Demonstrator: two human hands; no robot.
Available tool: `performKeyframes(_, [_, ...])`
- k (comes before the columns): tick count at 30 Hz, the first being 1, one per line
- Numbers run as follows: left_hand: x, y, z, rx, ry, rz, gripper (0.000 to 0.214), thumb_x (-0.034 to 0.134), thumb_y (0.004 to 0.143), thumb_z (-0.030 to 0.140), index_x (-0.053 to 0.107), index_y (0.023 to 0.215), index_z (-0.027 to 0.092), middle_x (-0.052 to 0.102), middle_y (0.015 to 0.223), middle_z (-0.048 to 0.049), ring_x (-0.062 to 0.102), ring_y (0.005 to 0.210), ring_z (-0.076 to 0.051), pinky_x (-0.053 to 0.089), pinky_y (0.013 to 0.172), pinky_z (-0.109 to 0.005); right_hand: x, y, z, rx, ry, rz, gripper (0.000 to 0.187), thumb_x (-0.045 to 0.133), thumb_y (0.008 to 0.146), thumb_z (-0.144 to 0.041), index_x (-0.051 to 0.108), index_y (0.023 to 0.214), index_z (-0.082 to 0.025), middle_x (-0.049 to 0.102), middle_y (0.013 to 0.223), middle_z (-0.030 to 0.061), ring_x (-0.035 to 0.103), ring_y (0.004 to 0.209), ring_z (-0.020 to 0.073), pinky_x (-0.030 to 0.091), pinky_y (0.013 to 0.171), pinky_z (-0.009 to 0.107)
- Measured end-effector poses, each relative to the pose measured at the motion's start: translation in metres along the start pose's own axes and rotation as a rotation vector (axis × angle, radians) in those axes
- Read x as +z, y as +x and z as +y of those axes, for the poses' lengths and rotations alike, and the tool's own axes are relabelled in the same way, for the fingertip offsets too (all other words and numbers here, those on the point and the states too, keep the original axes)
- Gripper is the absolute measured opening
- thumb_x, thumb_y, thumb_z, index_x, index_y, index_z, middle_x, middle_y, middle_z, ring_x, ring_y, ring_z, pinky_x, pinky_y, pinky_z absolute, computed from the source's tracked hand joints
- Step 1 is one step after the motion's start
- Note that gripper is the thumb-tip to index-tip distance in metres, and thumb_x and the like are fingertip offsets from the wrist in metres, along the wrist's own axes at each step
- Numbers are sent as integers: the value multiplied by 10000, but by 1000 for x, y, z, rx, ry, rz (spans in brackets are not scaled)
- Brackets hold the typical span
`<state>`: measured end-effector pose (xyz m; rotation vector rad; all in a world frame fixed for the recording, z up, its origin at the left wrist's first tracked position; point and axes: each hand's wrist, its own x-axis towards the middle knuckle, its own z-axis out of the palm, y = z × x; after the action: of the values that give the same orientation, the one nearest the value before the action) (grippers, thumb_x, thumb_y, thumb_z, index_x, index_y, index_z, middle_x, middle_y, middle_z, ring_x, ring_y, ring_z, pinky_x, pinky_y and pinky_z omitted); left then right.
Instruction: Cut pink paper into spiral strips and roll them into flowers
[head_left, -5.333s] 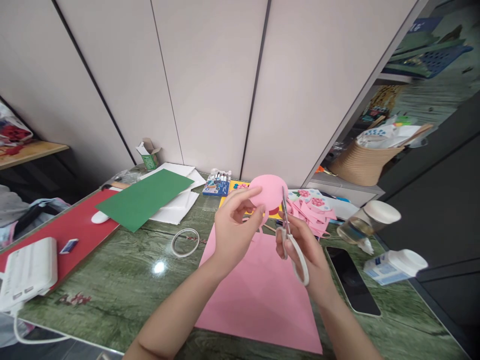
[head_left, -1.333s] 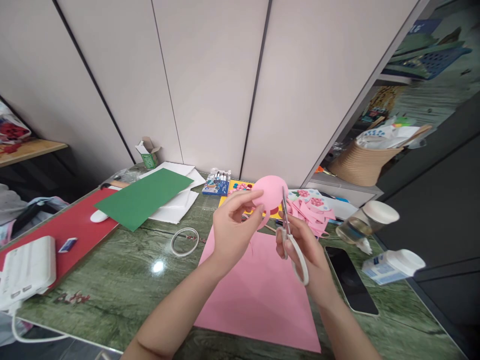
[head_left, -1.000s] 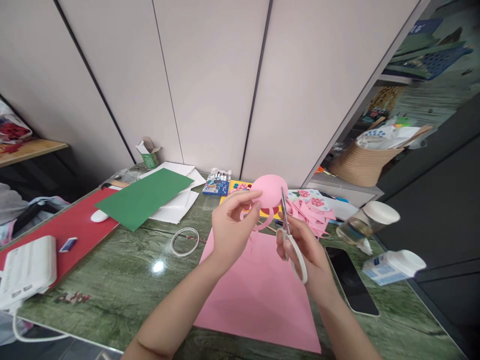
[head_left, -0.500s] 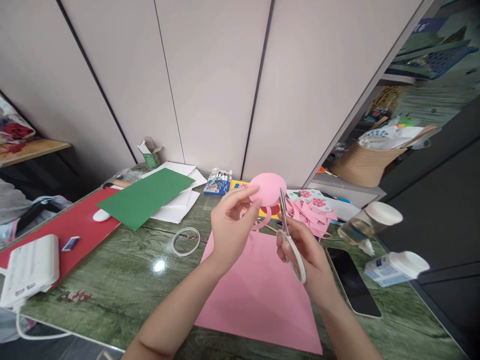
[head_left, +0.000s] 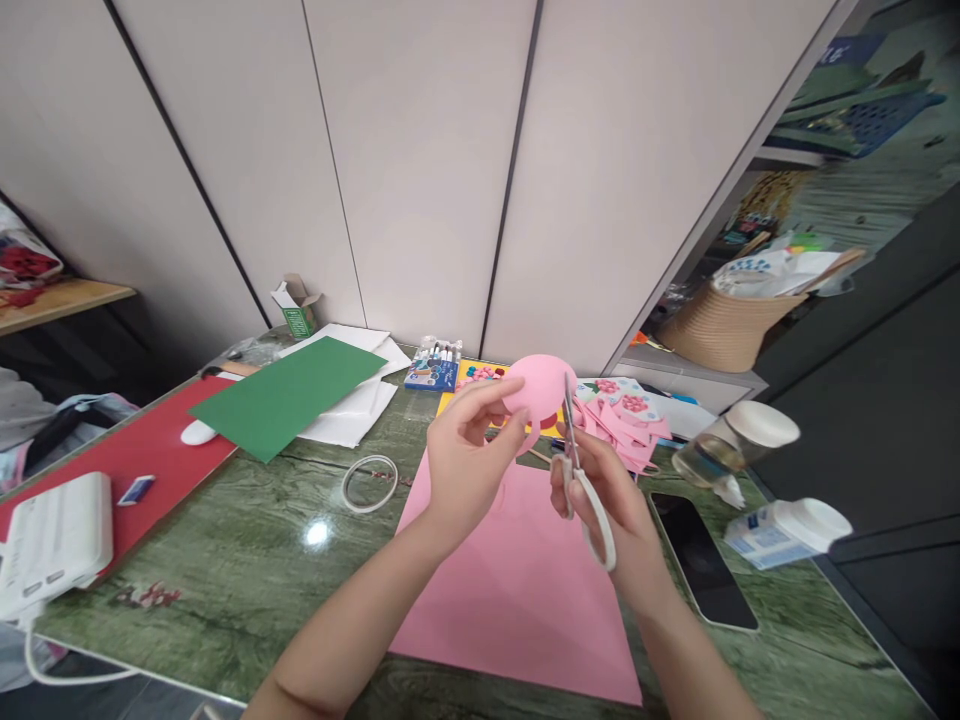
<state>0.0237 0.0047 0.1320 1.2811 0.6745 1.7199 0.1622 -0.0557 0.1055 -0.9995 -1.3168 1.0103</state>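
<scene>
Between thumb and fingers, my left hand pinches a rounded piece of pink paper above the table. My right hand grips white-handled scissors, their blades pointing up at the paper's right edge. A curved pink strip hangs below the round piece. Beneath both hands lies a large pink sheet. Pink paper scraps are heaped just beyond my right hand.
Left on the green marbled table are a roll of tape, green paper, red paper and a white power bank. A phone, a clear bottle and a white bottle stand or lie at right.
The round paper has turned slightly in my left hand and sits a little lower. The strip under it has shifted. The whole view has moved slightly.
</scene>
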Motion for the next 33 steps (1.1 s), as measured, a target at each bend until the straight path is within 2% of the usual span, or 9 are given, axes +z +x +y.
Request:
performKeyframes(4, [-1, 1, 1, 10, 41, 20, 219, 680, 726, 162, 706, 936, 216, 654, 886, -33, 595, 710, -101, 535, 613, -220, 0, 1, 0, 0, -20, 2, 375, 553, 877, -363, 489, 1245, -330, 461, 824, 4, 440, 670, 136, 401, 583, 267])
performKeyframes(8, [-3, 3, 1, 66, 92, 31, 192, 664, 733, 137, 715, 904, 209, 678, 877, -41, 614, 786, -122, 519, 690, -230, 0, 0, -1, 5, -38, 4, 372, 557, 870, -376, 500, 1231, -310, 458, 813, 6, 438, 662, 138, 399, 575, 269])
performKeyframes(14, [-6, 5, 0, 86, 92, 37, 147, 642, 763, 149, 725, 862, 220, 686, 871, -34, 616, 813, -127, 517, 705, -238, -1, 1, -1, -8, -36, -19, 360, 570, 870, -346, 509, 1225, -335, 448, 807, -9, 430, 640, 117, 393, 564, 252])
performKeyframes(18, [-7, 4, 0, 97, 96, 56, 164, 633, 782, 166, 727, 902, 227, 687, 917, -44, 618, 875, -134, 523, 745, -243, -1, 2, 1, -12, -30, -35, 369, 556, 882, -327, 499, 1247, -339, 452, 811, -11, 440, 637, 110, 400, 570, 251])
performKeyframes(25, [-6, 4, -3, 51, 15, 52, 273, 682, 744, 188, 699, 1006, 258, 646, 1043, -51, 606, 779, -99, 540, 678, -228, -2, 0, 4, -1, -30, -49, 345, 557, 881, -320, 508, 1223, -324, 446, 822, -10, 439, 655, 114, 404, 580, 255])
performKeyframes(29, [-6, 5, -4, 68, 1, 43, 282, 691, 731, 170, 698, 1004, 241, 638, 1004, -52, 581, 720, -81, 533, 651, -217, -1, 0, 3, -6, -9, -57, 340, 554, 881, -332, 500, 1217, -318, 431, 790, -18, 426, 624, 110, 386, 556, 252])
performKeyframes(33, [-6, 4, -3, 54, 9, 8, 293, 680, 732, 143, 697, 1007, 240, 634, 952, -41, 566, 741, -89, 528, 688, -233, -1, 1, 1, -3, -17, -51, 338, 554, 881, -352, 501, 1214, -326, 433, 800, -12, 423, 647, 116, 380, 574, 253])
